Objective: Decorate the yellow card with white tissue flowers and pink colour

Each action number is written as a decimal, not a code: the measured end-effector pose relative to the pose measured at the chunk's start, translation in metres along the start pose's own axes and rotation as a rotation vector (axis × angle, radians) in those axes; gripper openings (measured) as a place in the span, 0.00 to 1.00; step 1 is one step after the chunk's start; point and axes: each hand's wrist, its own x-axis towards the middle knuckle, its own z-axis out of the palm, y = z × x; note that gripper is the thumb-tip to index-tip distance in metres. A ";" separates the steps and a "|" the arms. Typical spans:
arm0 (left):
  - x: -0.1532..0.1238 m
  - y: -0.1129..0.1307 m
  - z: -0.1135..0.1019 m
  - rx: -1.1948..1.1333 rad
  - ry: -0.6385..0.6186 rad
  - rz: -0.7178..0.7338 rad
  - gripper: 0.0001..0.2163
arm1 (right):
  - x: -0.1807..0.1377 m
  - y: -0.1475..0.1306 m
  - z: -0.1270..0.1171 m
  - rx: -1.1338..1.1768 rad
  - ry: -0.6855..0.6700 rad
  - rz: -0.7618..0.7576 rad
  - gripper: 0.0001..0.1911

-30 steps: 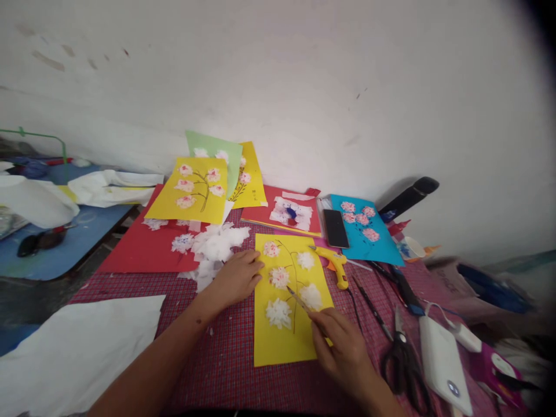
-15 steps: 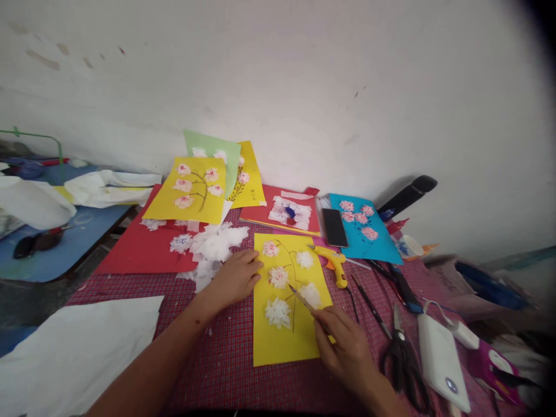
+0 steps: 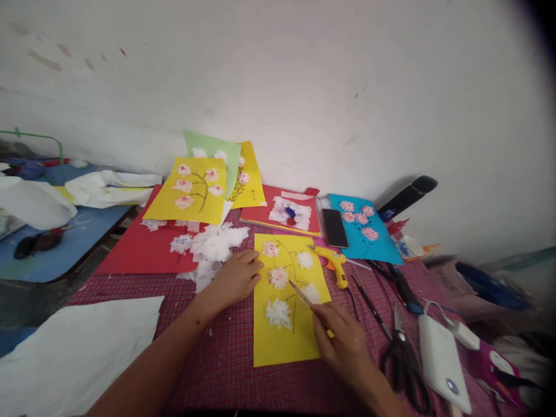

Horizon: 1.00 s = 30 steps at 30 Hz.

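The yellow sheet (image 3: 278, 347) is laid toward the tabletop's (image 3: 217, 359) front edge, its left edge touched by the loosely extended left hand (image 3: 238, 275); a slim pointed tool (image 3: 300, 293) is gripped by the right hand (image 3: 343, 339). The lower-right paper flower (image 3: 311, 291), partly covered, could be crushed if that hand is lowered carelessly. Whether the tip is in contact cannot be determined
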 end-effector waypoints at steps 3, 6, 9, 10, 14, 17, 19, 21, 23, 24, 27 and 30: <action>0.000 -0.001 0.002 -0.004 0.003 -0.006 0.08 | 0.000 0.002 0.004 -0.006 -0.018 -0.001 0.15; -0.001 -0.002 0.003 -0.011 0.003 -0.004 0.08 | 0.001 0.002 0.003 -0.009 -0.014 0.000 0.15; 0.000 -0.002 0.002 -0.010 0.003 0.000 0.08 | 0.001 -0.001 -0.002 -0.003 0.005 -0.001 0.15; 0.000 -0.002 0.002 -0.008 0.004 0.002 0.08 | 0.001 -0.002 -0.003 -0.002 0.008 -0.002 0.15; 0.000 -0.002 0.003 -0.005 0.013 0.006 0.08 | 0.004 -0.004 -0.001 0.006 0.001 -0.004 0.15; -0.001 -0.003 0.004 -0.001 0.012 0.004 0.08 | 0.005 -0.003 0.003 0.000 0.000 -0.010 0.14; 0.000 -0.003 0.004 -0.005 0.008 0.001 0.08 | 0.005 -0.002 0.003 -0.008 -0.001 -0.012 0.14; 0.000 -0.002 0.003 -0.011 0.004 -0.001 0.08 | 0.003 -0.001 0.002 -0.001 -0.009 -0.008 0.15; 0.000 -0.001 0.002 -0.011 -0.002 -0.001 0.08 | 0.001 -0.002 0.000 0.011 -0.015 -0.005 0.15; 0.000 -0.001 0.001 -0.009 -0.003 -0.002 0.08 | 0.000 -0.002 -0.001 0.014 -0.016 -0.004 0.16; 0.000 -0.001 0.001 -0.001 -0.003 -0.004 0.08 | 0.000 -0.003 -0.002 0.017 -0.010 -0.008 0.16; 0.000 -0.002 0.003 0.006 0.002 -0.005 0.08 | 0.002 -0.003 -0.001 0.013 -0.027 -0.004 0.16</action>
